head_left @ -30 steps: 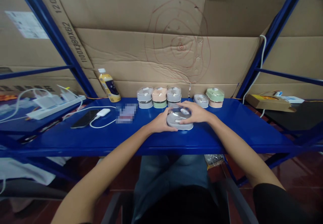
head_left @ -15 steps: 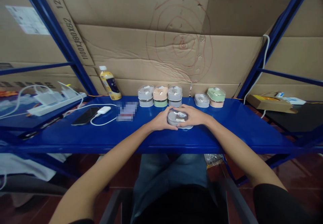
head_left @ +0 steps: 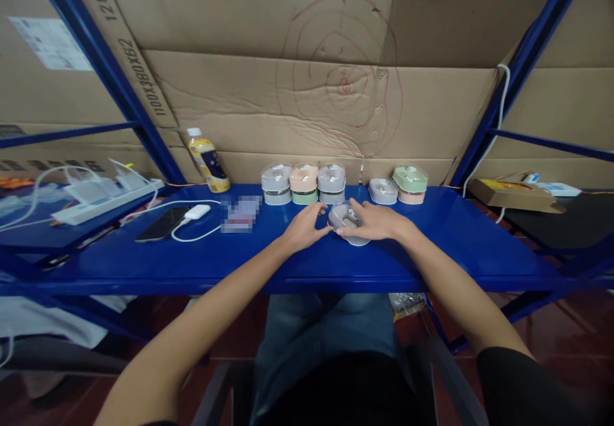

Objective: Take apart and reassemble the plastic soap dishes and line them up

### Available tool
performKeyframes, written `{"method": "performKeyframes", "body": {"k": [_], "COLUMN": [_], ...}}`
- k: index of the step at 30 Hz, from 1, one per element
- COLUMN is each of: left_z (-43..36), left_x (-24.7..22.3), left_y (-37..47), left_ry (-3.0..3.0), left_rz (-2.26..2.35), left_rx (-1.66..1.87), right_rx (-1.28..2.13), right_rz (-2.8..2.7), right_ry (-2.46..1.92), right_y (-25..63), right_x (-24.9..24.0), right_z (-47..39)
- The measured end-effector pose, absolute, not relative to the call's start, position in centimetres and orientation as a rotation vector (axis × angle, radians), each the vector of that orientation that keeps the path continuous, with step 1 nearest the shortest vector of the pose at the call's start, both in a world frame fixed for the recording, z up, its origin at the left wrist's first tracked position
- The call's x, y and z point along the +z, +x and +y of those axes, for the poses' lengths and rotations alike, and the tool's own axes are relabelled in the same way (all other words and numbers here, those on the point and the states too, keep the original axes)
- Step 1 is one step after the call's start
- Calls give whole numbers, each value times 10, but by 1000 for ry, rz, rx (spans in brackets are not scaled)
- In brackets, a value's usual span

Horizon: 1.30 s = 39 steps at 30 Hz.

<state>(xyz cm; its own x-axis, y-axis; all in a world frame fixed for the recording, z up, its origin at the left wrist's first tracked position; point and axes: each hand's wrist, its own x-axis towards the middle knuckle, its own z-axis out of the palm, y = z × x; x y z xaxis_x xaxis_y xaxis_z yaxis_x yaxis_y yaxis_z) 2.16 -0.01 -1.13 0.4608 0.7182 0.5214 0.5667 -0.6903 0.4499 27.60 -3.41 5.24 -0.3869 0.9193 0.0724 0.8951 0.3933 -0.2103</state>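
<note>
A small grey box (head_left: pixel 344 212) with a clear lid rests on the blue table in front of me, partly covered by my fingers. My right hand (head_left: pixel 377 221) grips it from the right, with fingers over the lid and thumb at the front. To its left, my left hand (head_left: pixel 307 226) is open, thumb and fingers spread, the tips close to the box's left side. Behind my hands stand stacks of similar boxes: a grey stack (head_left: pixel 277 184), a peach-over-green stack (head_left: pixel 304 184) and another grey stack (head_left: pixel 332 184).
Farther right are a single grey box (head_left: pixel 383 190) and a green-over-peach stack (head_left: pixel 410 184). At left stand a yellow bottle (head_left: pixel 209 162), a phone (head_left: pixel 162 224), a white charger with cable (head_left: pixel 197 212) and a power strip (head_left: pixel 108 202). A cardboard box (head_left: pixel 515 196) lies at far right.
My left hand has let go of the grey box and drawn slightly left, its fingers opening. The box now sits slightly farther right, with my right hand still on it.
</note>
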Motion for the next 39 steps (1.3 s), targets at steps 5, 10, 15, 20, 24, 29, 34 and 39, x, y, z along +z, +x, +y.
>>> {"method": "performKeyframes", "body": {"k": [5, 10, 15, 20, 24, 29, 34, 39], "left_z": [-9, -6, -2, -4, -4, -5, -7, -9], "left_x": [-6, -9, -13, -12, -12, -11, -10, -8], "left_y": [28, 29, 29, 30, 30, 30, 27, 27], "left_ry": [2605, 2506, 2404, 2398, 2389, 2367, 2377, 2442], "left_rz": [977, 960, 948, 964, 957, 955, 954, 1013], "left_rx": [1014, 1006, 1032, 1032, 1030, 1040, 948, 891], "right_rx": [350, 357, 250, 253, 272, 238, 65, -147], "right_rz": [-2547, -2618, -2599, -2605, -2605, -2593, -2593, -2561], "right_ry": [-1376, -1137, -1132, -1130, -1134, -1211, -1063, -1181], "right_y": [313, 313, 303, 307, 309, 309, 309, 314], "right_x": [59, 56, 59, 56, 50, 51, 56, 51], "right_z": [-29, -29, -28, -21, -17, -21, -25, -10]}}
